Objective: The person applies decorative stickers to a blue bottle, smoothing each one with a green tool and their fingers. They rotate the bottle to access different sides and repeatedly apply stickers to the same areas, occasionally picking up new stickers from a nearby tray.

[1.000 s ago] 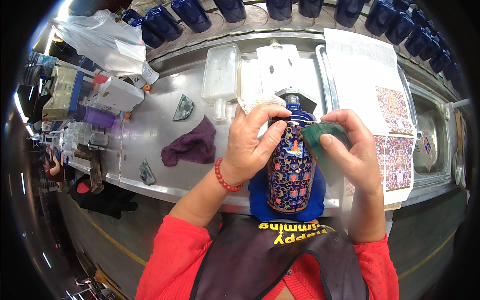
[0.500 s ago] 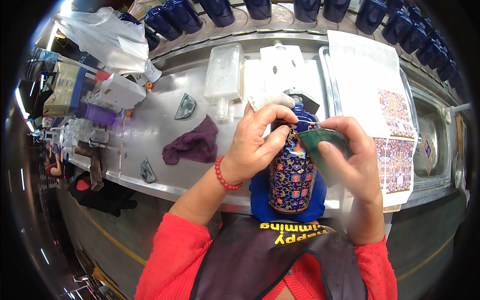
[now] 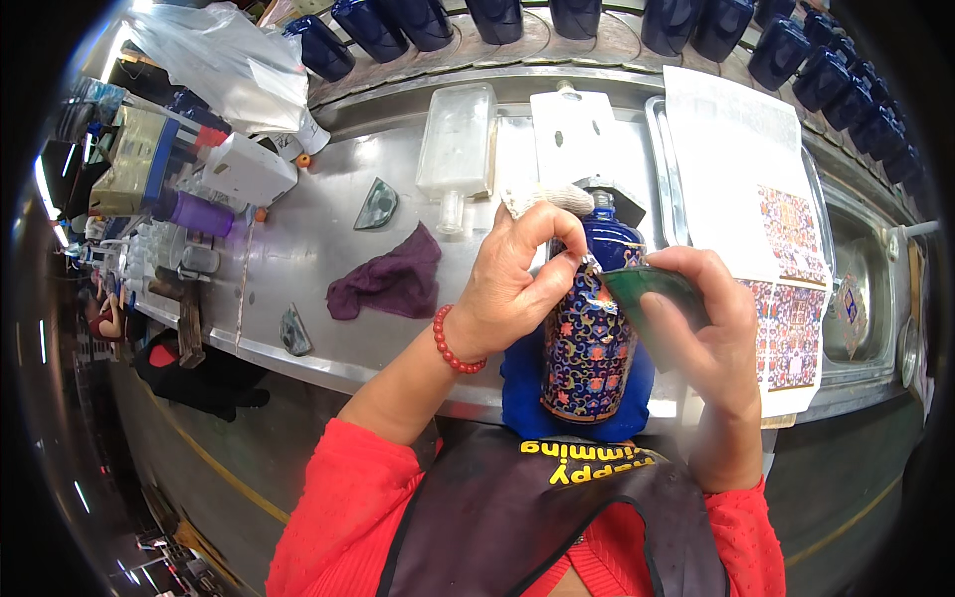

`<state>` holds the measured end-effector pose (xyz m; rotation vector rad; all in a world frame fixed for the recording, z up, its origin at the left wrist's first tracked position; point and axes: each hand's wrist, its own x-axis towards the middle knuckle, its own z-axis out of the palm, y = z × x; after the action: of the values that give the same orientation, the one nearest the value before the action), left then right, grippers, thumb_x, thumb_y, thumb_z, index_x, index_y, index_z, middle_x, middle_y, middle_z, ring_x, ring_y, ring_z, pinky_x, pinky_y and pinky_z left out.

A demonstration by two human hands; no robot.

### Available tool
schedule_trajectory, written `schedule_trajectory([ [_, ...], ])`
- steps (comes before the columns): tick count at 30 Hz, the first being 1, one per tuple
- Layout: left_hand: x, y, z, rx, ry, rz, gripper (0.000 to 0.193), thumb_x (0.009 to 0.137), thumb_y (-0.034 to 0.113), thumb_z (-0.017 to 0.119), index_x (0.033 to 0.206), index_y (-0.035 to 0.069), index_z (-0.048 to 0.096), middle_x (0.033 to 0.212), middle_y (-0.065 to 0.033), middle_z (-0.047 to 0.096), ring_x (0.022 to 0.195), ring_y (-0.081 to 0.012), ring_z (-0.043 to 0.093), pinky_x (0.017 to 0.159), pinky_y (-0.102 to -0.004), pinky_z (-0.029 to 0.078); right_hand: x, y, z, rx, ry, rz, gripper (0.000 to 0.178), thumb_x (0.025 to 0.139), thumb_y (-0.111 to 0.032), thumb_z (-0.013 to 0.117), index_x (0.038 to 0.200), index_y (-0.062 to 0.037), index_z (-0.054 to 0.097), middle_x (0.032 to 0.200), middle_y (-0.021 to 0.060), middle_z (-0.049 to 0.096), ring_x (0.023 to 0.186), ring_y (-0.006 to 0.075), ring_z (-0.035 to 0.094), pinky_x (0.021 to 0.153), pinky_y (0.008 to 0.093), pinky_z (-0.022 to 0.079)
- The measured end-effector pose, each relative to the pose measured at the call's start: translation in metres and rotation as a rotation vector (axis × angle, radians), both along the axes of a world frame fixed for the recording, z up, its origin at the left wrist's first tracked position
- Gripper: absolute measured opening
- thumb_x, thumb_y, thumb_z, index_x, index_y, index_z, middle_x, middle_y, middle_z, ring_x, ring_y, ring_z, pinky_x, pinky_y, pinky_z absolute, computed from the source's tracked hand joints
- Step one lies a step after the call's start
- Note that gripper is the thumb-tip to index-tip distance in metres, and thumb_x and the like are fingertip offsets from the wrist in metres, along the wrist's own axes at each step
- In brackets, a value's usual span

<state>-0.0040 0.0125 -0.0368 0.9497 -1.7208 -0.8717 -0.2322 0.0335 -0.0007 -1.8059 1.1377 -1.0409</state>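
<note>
A dark blue bottle [image 3: 599,235] with a colourful floral decal [image 3: 589,350] around its body lies tilted on a blue cloth [image 3: 521,393], its neck pointing away from me. At its shoulder my left hand [image 3: 515,274] pinches a small pale, crumpled edge of the decal between thumb and forefinger. White knitted fabric [image 3: 549,199] shows beyond that forefinger, seemingly over another finger. My right hand [image 3: 711,318] grips a green, curved-edged scraper [image 3: 652,292] against or close to the bottle's right side; its fingers partly hide the scraper.
Left on the metal table [image 3: 288,269] are a purple cloth [image 3: 388,277] and two dark green scrapers, one far [image 3: 377,204], one near [image 3: 294,331]. A clear bottle [image 3: 458,144] lies beyond. Patterned sheets [image 3: 791,323] and a sink [image 3: 860,298] are right. Blue bottles [image 3: 494,18] line a conveyor behind.
My left fingertips have moved slightly down along the bottle's shoulder with the pinched edge. The scraper in my right hand has tipped a little flatter. The whole view has shifted slightly.
</note>
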Motion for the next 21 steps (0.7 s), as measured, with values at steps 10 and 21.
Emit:
schedule_trajectory([
  [10, 0.004, -0.001, -0.004, 0.009, 0.010, -0.020, 0.014, 0.085, -0.002, 0.060, 0.096, 0.006, 0.063, 0.095, -0.0065, 0.062, 0.096, -0.0253, 0.056, 0.094, -0.0363, 0.043, 0.000, 0.003, 0.000, -0.102, 0.054, 0.010, 0.028, 0.085, 0.000, 0.073, 0.112, -0.0001, 0.066, 0.097, 0.0138, 0.072, 0.083, 0.0248, 0.073, 0.073, 0.0319, 0.056],
  [21, -0.006, -0.012, 0.004, -0.056, -0.111, 0.022, 0.015, 0.086, 0.007, 0.068, 0.101, 0.006, 0.063, 0.098, -0.0090, 0.062, 0.100, -0.0280, 0.055, 0.092, -0.0371, 0.044, -0.020, 0.010, -0.023, -0.111, -0.149, -0.196, 0.027, 0.091, -0.004, 0.072, 0.117, 0.0005, 0.064, 0.094, 0.0078, 0.072, 0.080, 0.0137, 0.069, 0.072, 0.0254, 0.054],
])
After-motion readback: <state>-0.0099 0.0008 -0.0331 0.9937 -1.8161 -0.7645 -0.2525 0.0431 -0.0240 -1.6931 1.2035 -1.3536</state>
